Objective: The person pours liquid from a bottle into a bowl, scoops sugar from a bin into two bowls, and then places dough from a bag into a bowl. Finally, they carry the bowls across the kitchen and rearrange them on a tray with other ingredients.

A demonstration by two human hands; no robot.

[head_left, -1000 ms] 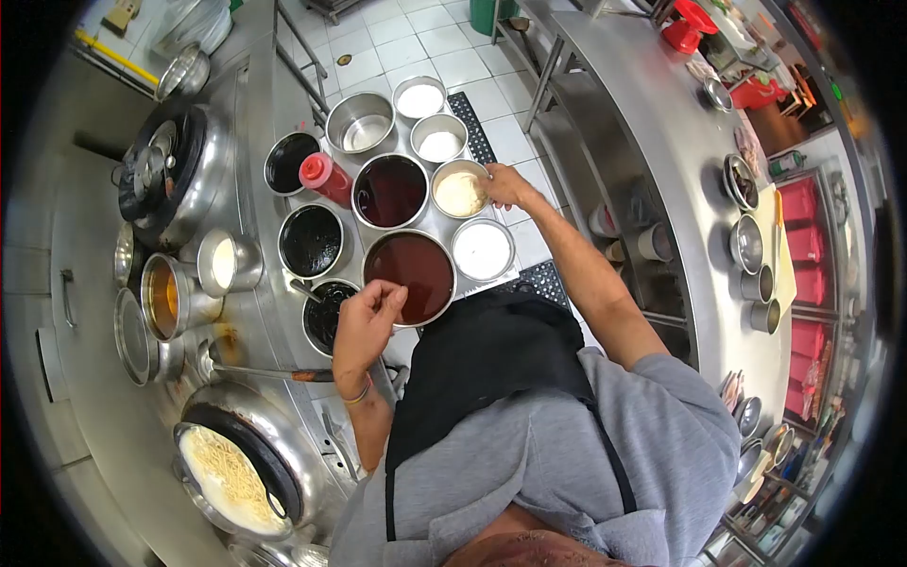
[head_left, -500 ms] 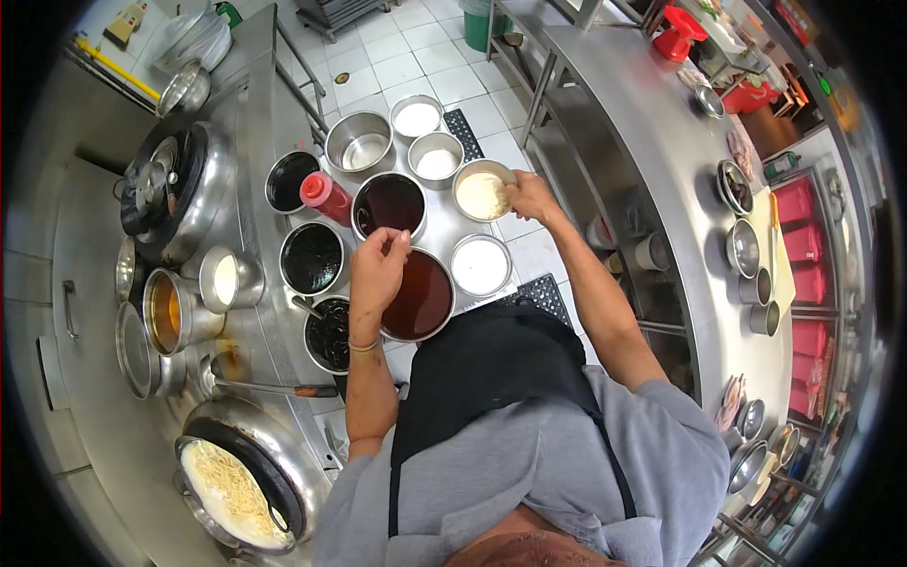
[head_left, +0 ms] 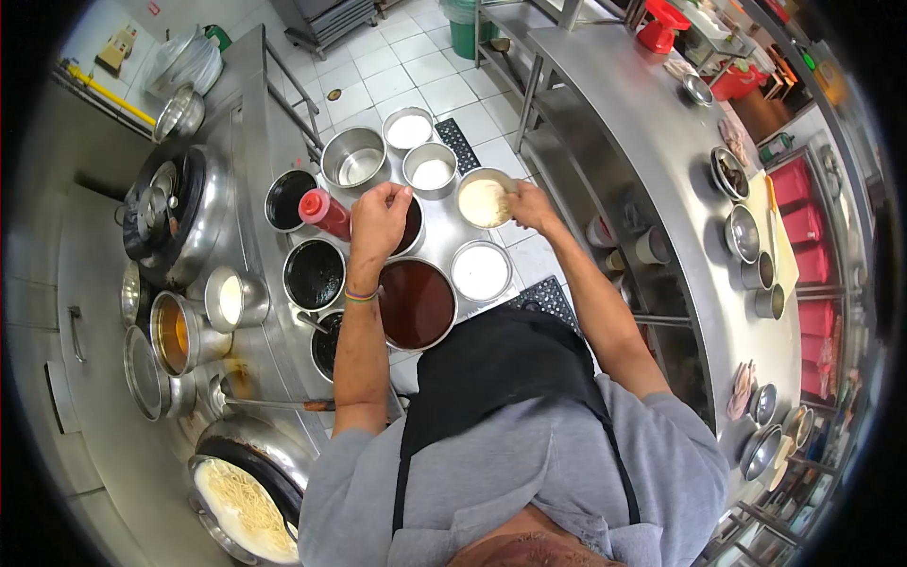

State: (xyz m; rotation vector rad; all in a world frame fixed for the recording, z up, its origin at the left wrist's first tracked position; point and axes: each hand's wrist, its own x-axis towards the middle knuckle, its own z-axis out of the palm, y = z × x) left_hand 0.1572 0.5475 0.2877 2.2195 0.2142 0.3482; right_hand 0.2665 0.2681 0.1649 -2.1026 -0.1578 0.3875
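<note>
My left hand (head_left: 381,219) hangs over the pot of dark red liquid (head_left: 413,227), palm down, its fingers curled together; what they hold, if anything, is hidden. A red squeeze bottle (head_left: 326,212) leans just left of it. Over the right edge of a metal container of pale yellow powder (head_left: 484,202) is my right hand (head_left: 531,206), fingers closed and partly inside the rim; I cannot make out anything between them. Nearest my apron stand a pot of reddish-brown liquid (head_left: 417,304) and a container of white powder (head_left: 480,271).
Pots of black sauce (head_left: 314,274) stand on the left of the metal table. Farther back are an empty-looking pot (head_left: 353,159) and two white-filled containers (head_left: 432,174). Woks, a ladle (head_left: 274,404) and a noodle bowl (head_left: 241,501) lie left; a steel counter (head_left: 624,113) runs right.
My left hand has moved up and slightly left, further over the dark red pot, its fingers more curled. My right hand stays at the pale powder container. The whole view has shifted slightly.
</note>
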